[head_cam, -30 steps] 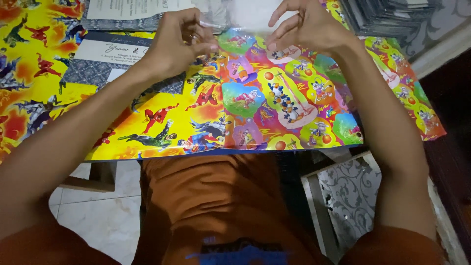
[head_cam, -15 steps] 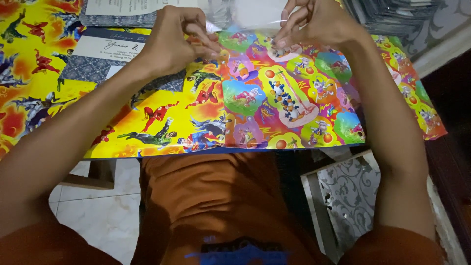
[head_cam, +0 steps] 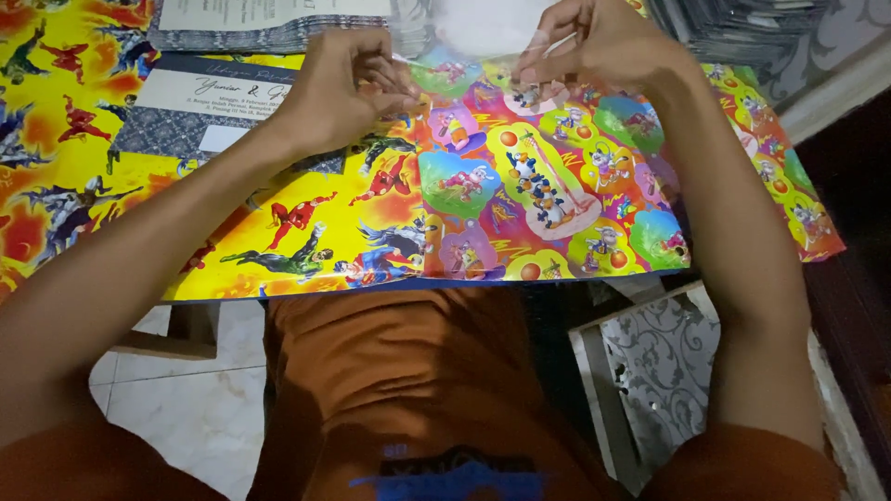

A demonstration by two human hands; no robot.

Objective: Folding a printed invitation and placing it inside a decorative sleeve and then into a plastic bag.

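From the head view, two hands work at the far edge of the table. The left hand (head_cam: 339,88) and the right hand (head_cam: 594,42) each pinch with closed fingers one side of a clear plastic sleeve (head_cam: 473,32), held just above the table. Under them lie two sheets of bright wrapping paper: one yellow sheet (head_cam: 121,213) with heroes, one multicolour sheet (head_cam: 548,195) with cartoon animals. One dark blue card (head_cam: 195,102) lies near the left hand. Two grey stacks (head_cam: 733,28) stand at the far side.

A clear plastic sleeve (head_cam: 483,28) is pinched between both hands; a blue-patterned card with white label (head_cam: 200,107) lies left
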